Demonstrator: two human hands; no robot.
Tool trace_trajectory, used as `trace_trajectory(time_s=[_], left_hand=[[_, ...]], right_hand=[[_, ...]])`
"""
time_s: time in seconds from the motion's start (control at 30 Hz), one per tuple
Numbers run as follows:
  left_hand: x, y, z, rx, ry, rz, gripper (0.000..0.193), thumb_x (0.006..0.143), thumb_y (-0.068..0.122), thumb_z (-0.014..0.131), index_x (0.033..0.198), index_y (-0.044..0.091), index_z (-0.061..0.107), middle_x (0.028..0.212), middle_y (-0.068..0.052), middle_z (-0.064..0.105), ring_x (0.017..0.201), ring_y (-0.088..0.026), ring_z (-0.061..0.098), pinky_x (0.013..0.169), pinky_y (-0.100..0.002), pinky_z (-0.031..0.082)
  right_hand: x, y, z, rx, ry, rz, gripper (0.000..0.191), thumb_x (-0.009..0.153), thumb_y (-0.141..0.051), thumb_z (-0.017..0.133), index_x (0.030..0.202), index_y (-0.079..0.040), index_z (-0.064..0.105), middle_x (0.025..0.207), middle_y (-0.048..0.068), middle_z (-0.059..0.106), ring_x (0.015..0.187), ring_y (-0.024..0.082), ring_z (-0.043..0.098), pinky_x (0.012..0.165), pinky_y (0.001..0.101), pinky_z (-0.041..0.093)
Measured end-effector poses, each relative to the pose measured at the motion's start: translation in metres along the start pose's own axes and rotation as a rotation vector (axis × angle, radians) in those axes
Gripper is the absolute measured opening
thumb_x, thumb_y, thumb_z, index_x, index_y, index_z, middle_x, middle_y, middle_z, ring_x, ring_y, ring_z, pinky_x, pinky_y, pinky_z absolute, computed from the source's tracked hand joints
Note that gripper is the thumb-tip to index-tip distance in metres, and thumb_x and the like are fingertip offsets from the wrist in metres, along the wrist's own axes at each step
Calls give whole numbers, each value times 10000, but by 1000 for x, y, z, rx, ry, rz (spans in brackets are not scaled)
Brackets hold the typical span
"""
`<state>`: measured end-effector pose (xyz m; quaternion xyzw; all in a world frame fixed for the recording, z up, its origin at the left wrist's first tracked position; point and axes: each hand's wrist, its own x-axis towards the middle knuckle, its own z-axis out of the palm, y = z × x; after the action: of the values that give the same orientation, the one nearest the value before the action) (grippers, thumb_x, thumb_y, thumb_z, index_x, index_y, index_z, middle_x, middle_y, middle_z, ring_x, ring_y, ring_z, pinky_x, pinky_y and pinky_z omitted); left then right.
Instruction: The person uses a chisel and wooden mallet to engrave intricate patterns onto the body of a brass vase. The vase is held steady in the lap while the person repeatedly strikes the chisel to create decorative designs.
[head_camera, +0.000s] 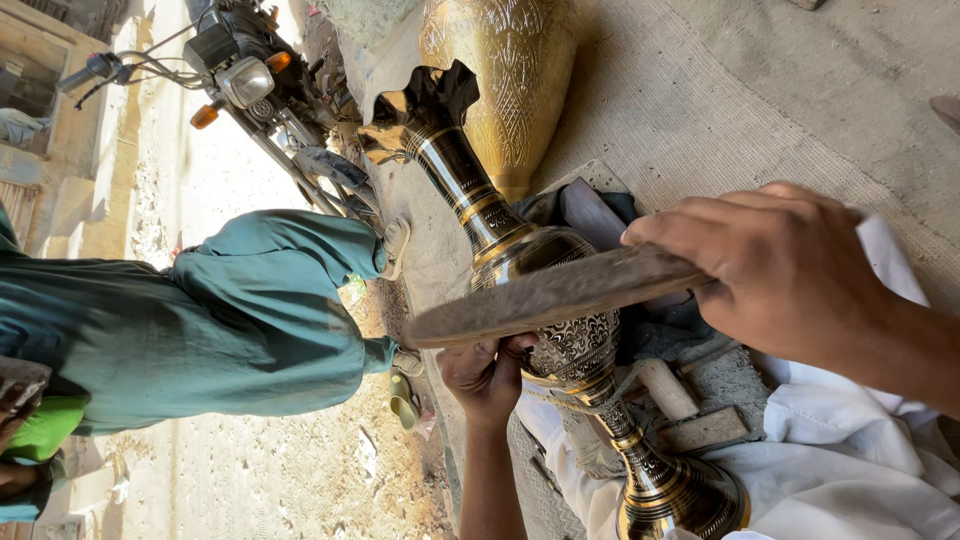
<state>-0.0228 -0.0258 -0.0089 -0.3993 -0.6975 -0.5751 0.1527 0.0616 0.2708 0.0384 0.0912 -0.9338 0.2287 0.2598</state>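
Right hand (790, 275) nearest, fingers clamped on flat worn wooden mallet (550, 292) laid across engraved black-and-brass vase (560, 340); left hand (487, 375), fingers curled against vase belly, steadies it for striking.

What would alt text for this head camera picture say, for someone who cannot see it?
One hand holds a flat wooden stick across a black and gold engraved metal vase, and the other hand grips the vase from below. Behind stand a larger brass vase, a motorbike and a person in green.
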Motion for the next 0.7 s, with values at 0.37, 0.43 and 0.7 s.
trace_trajectory(time_s=[0.37, 0.43, 0.7], left_hand=[[7, 8, 0, -38, -17, -85, 172, 895, -145, 716, 1017, -26, 736, 892, -80, 762, 790, -136, 720, 694, -256, 600], [8, 10, -1, 3, -23, -107, 164, 914, -147, 707, 998, -12, 749, 886, -73, 766, 780, -136, 722, 682, -254, 597], [7, 1, -2, -99, -46, -47, 249, 947, -92, 705, 1119, 84, 743, 920, -51, 786, 816, -134, 750, 719, -265, 637]], right_hand=[[-7, -2, -5, -66, -34, 108, 498, 741, -118, 748, 1226, -199, 664, 938, 7, 748, 762, 145, 712, 687, 366, 552], [-10, -2, -5, -2, 2, 103, 574, 685, -89, 757, 1244, -183, 662, 963, 16, 772, 776, 144, 732, 690, 357, 561], [-2, -10, -18, 334, -188, 369, 562, 770, -94, 753, 1321, -179, 679, 959, -43, 759, 753, 96, 729, 718, 287, 580]])
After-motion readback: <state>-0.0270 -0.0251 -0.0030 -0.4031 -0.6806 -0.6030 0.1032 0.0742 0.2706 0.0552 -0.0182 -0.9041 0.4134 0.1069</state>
